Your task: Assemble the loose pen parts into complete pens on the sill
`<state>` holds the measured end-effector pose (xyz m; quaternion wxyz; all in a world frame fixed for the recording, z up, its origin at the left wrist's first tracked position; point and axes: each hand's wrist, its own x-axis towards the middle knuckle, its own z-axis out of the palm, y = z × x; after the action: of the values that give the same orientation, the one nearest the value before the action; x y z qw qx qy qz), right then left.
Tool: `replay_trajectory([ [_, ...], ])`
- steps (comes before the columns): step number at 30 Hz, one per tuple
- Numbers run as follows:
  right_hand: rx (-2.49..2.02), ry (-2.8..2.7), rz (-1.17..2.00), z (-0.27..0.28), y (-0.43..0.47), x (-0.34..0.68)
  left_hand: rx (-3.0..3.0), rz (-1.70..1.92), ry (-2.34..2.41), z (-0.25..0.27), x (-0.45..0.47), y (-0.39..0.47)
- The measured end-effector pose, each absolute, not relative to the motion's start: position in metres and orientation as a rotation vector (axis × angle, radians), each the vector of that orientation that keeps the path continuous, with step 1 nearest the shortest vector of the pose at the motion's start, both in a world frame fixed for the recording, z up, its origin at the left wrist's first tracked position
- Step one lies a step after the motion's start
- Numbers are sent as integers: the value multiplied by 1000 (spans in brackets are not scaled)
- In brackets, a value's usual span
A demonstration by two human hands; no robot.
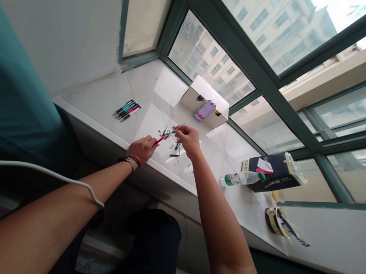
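On the white windowsill counter, my left hand [143, 148] is closed around a red pen barrel [159, 140], whose end sticks out toward the right. My right hand [187, 139] reaches in from the other side with thumb and fingers pinched together over a small pile of pen parts [166, 133]. What it pinches is too small to make out. Short dark and silver pieces and thin refills lie around the pile, with a black grip piece [174, 155] nearer the front edge. Several whole pens [127, 110] lie side by side to the left, in teal, red, black and white.
Behind the hands, a phone [204, 110] leans on a white box [205, 96] by the window. Farther right are a plastic bottle [243, 179] with a green cap, a dark carton [274, 172] and a strapped roll-like item [276, 221]. A white cable [47, 170] crosses my left forearm.
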<state>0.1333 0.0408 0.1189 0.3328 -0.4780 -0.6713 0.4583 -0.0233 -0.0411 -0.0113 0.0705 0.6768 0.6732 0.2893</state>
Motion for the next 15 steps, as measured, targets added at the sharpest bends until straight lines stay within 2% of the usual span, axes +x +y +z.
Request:
replay_trajectory([
  [10,-1290,-1960,1140,104,38,124,2048,886,2017,-11,-25,-41],
  [15,-1573,-2205,747,107,52,164,2051,851,2044,-11,-24,-41],
])
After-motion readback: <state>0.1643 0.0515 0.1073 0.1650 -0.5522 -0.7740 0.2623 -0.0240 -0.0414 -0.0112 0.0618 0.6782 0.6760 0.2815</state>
